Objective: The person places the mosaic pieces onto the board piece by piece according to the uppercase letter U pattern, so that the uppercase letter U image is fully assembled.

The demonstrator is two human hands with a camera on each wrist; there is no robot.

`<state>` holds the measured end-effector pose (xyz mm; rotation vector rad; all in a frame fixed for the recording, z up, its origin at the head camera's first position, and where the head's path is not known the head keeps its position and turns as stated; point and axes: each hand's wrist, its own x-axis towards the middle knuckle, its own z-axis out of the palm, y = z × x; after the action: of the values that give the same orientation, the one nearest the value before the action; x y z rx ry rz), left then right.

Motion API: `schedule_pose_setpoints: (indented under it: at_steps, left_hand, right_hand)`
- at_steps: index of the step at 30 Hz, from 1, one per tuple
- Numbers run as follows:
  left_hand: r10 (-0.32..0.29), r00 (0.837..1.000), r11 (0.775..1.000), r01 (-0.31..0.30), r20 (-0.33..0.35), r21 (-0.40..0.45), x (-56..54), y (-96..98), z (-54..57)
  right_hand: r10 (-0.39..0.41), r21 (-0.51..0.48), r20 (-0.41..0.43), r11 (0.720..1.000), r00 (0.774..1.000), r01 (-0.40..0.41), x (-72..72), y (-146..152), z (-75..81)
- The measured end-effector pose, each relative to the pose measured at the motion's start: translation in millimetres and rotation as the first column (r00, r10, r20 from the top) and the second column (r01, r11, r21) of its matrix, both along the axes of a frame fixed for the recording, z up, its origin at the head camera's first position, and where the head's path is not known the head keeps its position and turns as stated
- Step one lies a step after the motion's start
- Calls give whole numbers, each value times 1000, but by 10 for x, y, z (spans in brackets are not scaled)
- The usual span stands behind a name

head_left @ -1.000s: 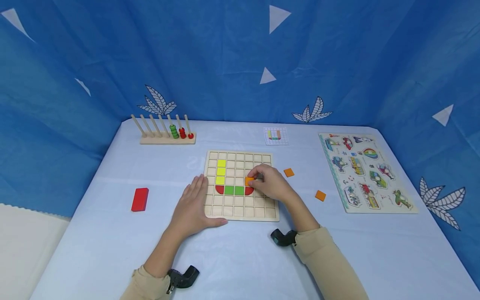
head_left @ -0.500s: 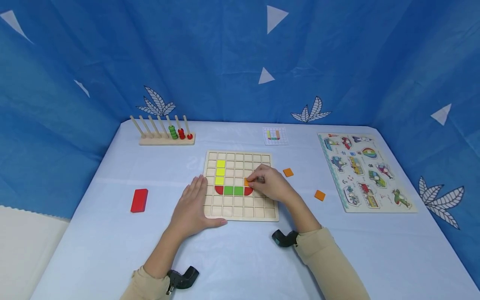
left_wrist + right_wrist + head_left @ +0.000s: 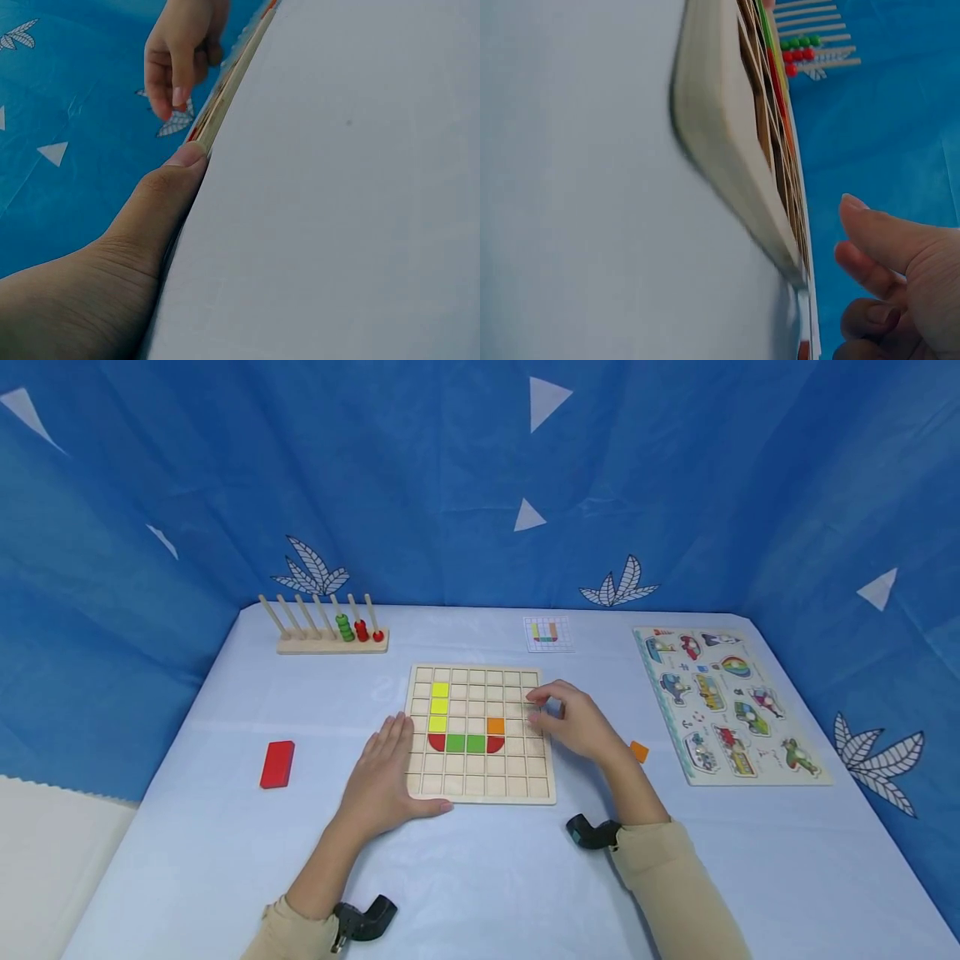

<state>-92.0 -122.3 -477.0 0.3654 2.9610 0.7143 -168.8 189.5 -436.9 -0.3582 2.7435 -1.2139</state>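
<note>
A wooden grid board (image 3: 475, 787) lies flat on the table. My left hand (image 3: 381, 768) rests along its left edge, fingers straight and thumb spread by the front edge. In the board sit several yellow tiles (image 3: 438, 707), green tiles (image 3: 465, 743), a rounded red tile (image 3: 437, 742) at either end of the green ones, and an orange tile (image 3: 496, 726). Over the board's right edge hovers my right hand (image 3: 581, 722), thumb and forefinger apart with nothing between them. One loose orange tile (image 3: 639, 752) lies beside the right wrist; the area under that hand is hidden.
A pattern card (image 3: 548, 634) lies behind the board. At the back left stands a bead counting rack (image 3: 332, 646); a red block (image 3: 277, 765) lies at left. A picture puzzle board (image 3: 731, 706) occupies the right side. Blue cloth (image 3: 450, 460) hangs behind the table.
My right hand has let go of the orange tile, which now lies in the grid above the right red tile. That hand has moved right, covering another loose orange tile. The left hand stays put.
</note>
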Motion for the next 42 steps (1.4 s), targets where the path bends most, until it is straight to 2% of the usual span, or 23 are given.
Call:
schedule_pose_setpoints:
  at_steps: [7, 12, 25, 31, 42]
  left_hand:
    - [6, 1000, 1000, -6, -3, -4, -2, -10, -11]
    - [10, 1000, 1000, -10, -5, -8, -4, -14, -5]
    - [14, 1000, 1000, -14, -8, 1, 6, -21, -5]
    - [9, 1000, 1000, -9, -16, 2, 6, -20, -15]
    - [7, 1000, 1000, -7, -7, 8, 11, -9, -5]
  right_hand:
    - [-92, 11, 7, 996, 996, 92, -29, 243, -4]
    - [-122, 25, -18, 992, 992, 122, -42, 404, -22]
    - [-139, 41, -19, 989, 990, 140, -57, 528, -49]
    - [-118, 43, -24, 992, 993, 119, -66, 550, -89]
    - [-130, 134, 28, 983, 991, 125, -86, 548, -143]
